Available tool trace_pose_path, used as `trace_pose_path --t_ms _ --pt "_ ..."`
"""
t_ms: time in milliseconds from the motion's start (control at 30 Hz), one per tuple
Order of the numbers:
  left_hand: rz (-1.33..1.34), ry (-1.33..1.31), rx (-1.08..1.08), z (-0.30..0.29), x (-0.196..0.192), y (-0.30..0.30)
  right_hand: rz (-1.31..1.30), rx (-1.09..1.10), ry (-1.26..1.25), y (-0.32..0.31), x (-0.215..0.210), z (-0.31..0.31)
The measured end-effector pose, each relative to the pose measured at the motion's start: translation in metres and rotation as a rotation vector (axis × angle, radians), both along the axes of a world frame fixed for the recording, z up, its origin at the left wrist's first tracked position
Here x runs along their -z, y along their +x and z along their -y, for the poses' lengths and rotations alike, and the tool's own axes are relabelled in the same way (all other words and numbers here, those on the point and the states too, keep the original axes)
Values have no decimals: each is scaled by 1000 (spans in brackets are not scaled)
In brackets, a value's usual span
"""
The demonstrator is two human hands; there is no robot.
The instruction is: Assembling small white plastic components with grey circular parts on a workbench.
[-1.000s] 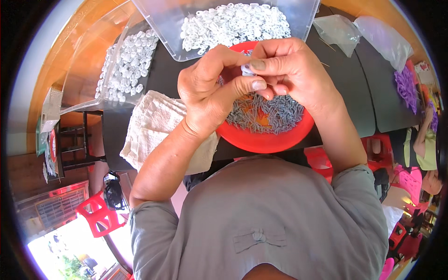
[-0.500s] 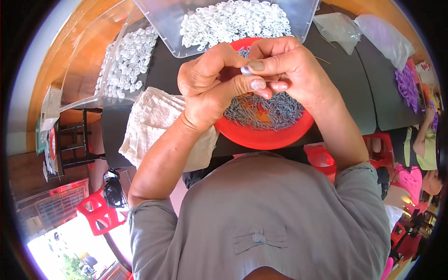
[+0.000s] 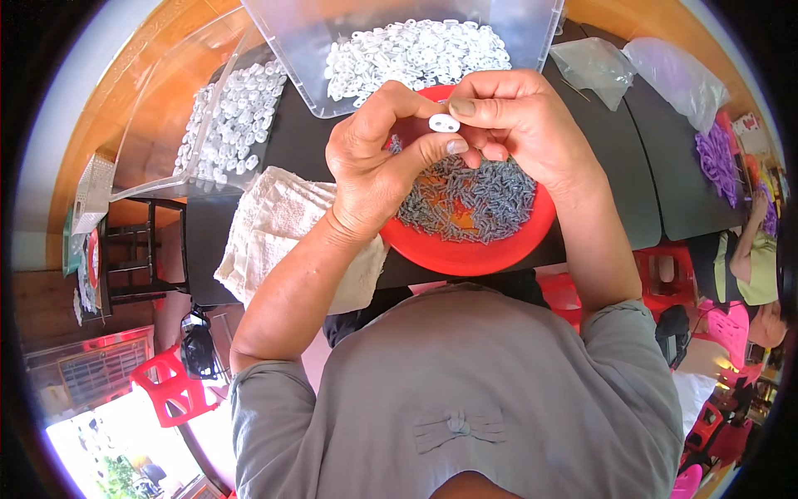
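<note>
Above the red basin, a small white oval plastic piece (image 3: 444, 124) with two dark holes faces me. My left hand (image 3: 366, 158) pinches it between thumb and forefinger. My right hand (image 3: 524, 125) is closed at its right edge, thumb and forefinger pressed against the piece; whether something else sits in those fingers is hidden. Below, the red basin (image 3: 465, 264) holds a heap of small grey screws (image 3: 490, 195), partly covered by my hands.
Behind the basin, a clear plastic bin (image 3: 295, 62) holds many white pieces (image 3: 416, 58). Another clear bin (image 3: 154, 141) with similar pieces stands left. A cream cloth (image 3: 278, 224) lies under my left forearm. Plastic bags (image 3: 682, 79) and a purple bundle (image 3: 716, 162) are at right, near another person (image 3: 756, 266).
The white piece has come into fuller view between my fingers, its two-holed face now showing. My hands have opened out a little around it, and the whole view has shifted slightly.
</note>
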State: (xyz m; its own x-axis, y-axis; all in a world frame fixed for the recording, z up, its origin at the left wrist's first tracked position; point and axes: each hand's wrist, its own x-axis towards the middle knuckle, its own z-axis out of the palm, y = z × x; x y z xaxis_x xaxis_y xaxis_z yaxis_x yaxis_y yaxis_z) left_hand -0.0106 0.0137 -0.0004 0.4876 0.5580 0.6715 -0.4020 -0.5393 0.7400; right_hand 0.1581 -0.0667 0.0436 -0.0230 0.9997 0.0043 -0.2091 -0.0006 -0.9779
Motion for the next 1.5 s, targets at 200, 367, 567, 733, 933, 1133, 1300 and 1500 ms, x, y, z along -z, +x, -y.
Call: trace_pose_path --t_ms 200,367,567,733,933,1133,1300,1500 --pt "-75 89 -90 -2 -3 -3 146 36 33 -7 -5 2" --pt "-78 -102 -70 7 -8 -1 105 92 -8 -6 3 -4" --pt "-80 -199 18 7 -13 0 90 134 -44 -7 -2 1" --pt "-185 -189 -107 8 -14 -7 128 69 -39 -12 -4 -3" --pt "-79 -200 -134 9 -12 2 212 260 169 -13 -26 34" --pt "-85 -215 -292 -8 -3 2 395 672 270 97 -40 46" --pt "-69 -226 -436 -14 -1 -1 476 763 173 178 -33 -51" --pt "-125 -232 -448 -17 6 9 1588 914 403 267 17 -187"
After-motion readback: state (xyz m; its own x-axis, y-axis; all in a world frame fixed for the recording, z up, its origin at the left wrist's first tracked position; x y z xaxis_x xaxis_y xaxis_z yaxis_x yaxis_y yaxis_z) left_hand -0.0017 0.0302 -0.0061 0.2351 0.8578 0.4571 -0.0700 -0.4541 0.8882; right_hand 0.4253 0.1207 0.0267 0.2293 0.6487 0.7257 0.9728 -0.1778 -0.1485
